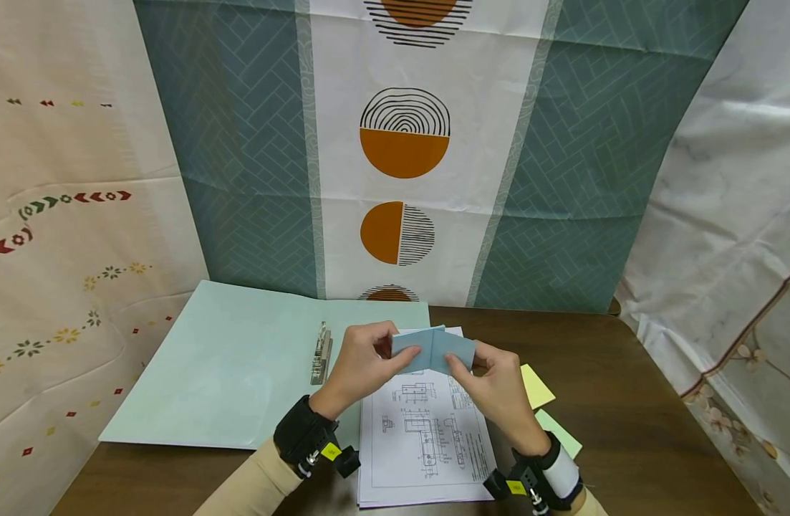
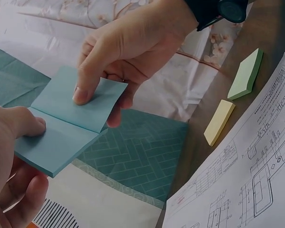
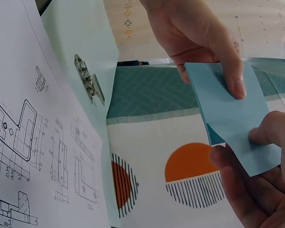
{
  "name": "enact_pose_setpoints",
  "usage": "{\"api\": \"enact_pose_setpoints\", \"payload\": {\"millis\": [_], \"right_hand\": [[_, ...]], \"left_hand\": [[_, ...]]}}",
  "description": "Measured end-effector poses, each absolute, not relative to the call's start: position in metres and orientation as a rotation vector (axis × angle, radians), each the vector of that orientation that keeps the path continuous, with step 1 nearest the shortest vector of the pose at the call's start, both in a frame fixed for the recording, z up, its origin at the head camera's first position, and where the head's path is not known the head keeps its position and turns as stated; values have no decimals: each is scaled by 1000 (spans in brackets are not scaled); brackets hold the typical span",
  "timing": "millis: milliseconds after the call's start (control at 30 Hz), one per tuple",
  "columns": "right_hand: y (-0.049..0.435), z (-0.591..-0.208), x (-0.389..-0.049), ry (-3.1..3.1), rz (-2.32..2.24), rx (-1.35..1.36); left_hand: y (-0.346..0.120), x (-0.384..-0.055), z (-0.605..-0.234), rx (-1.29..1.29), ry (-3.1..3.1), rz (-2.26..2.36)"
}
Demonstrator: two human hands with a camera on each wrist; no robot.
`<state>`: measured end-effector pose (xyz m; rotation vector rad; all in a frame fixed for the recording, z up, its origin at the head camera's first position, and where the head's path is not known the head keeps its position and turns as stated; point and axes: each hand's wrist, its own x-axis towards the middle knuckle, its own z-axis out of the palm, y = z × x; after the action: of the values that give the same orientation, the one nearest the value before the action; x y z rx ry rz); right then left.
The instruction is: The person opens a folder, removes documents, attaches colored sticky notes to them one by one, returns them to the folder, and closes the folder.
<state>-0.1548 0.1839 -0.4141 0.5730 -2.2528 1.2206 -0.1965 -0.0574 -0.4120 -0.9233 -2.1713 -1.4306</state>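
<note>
A light-blue sticky note pad (image 1: 412, 345) is held up over the printed drawings by both hands. My left hand (image 1: 362, 358) grips its thick part, thumb on top and fingers beneath. With thumb and fingers, my right hand (image 1: 498, 380) pinches the lifted top sheet (image 2: 92, 95). A crease runs between the two thumbs, and in the right wrist view a narrow gap shows between the sheet and the pad (image 3: 202, 97) below. Below the hands lies a stack of technical drawings (image 1: 427, 459) on white paper.
An open pale-green folder (image 1: 220, 365) with a metal clip (image 1: 321, 355) covers the table's left side. Right of the drawings, partly behind my right hand and wrist, lie a yellow sticky pad (image 2: 219, 122) and a green sticky pad (image 2: 246, 73). Patterned cloths (image 1: 253, 143) hang around the brown table (image 1: 627, 416).
</note>
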Motion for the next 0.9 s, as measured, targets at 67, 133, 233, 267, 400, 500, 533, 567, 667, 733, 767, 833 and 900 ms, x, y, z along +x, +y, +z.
{"api": "enact_pose_setpoints", "payload": {"millis": [67,133,233,267,400,500,533,567,667,733,767,833,900], "right_hand": [[185,-414,-155,-2256,1229,571],[185,-414,-155,-2256,1237,572],[186,-412,-156,-2256,1245,575],[187,-412,-156,-2256,1245,575],[188,-411,-156,-2256,1237,576],[189,-411,-156,-2256,1230,574],[189,-411,-156,-2257,1229,574],[189,-411,-156,-2257,1227,572],[190,-411,-155,-2258,1230,563],[191,-410,-155,-2256,1232,562],[191,-410,-155,-2256,1231,561],[191,-409,-155,-2255,1227,560],[191,-409,-155,-2256,1220,560]], "left_hand": [[-58,-196,-411,-927,-2174,-1435],[-59,-196,-410,-928,-2174,-1439],[-59,-196,-408,-928,-2175,-1456],[-60,-197,-408,-927,-2176,-1461],[-60,-197,-407,-922,-2182,-1476],[-61,-197,-407,-914,-2185,-1479],[-61,-197,-406,-912,-2186,-1481],[-61,-196,-406,-912,-2186,-1481],[-62,-195,-404,-913,-2181,-1482],[-63,-195,-404,-912,-2178,-1481],[-63,-195,-404,-912,-2176,-1479],[-64,-196,-403,-904,-2178,-1475],[-65,-196,-403,-893,-2181,-1471]]}}
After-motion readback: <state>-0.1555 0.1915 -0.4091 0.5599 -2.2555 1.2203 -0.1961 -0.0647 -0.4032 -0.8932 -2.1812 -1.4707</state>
